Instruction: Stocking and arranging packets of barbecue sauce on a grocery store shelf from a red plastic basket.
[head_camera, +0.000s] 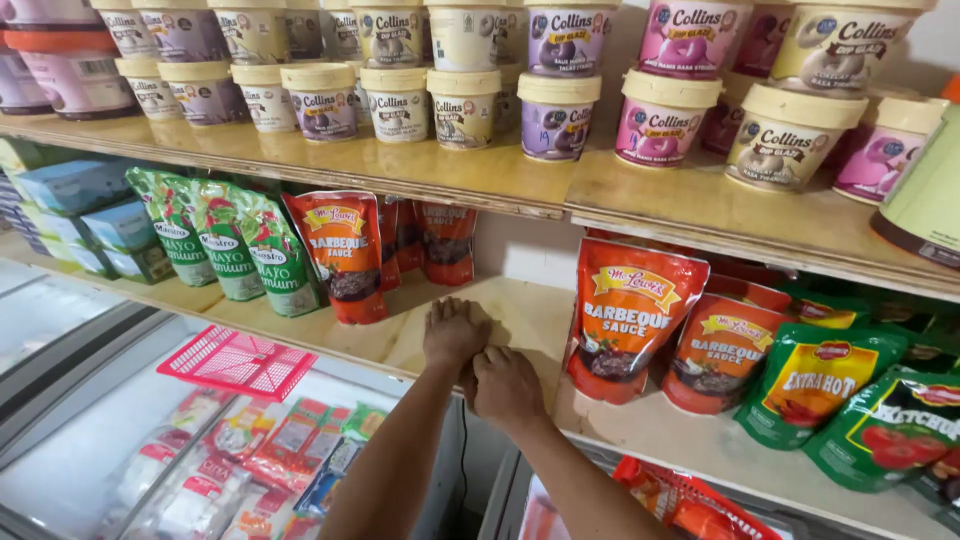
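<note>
I see a bare patch of the wooden shelf (520, 310) where my left hand (453, 332) and right hand (505, 385) rest close together, with open room going back to the wall. A red sauce pouch (343, 255) blocks the left side and a bigger orange sauce pouch (627, 318) blocks the right. The upper shelf board (480, 185) hangs low overhead.
</note>
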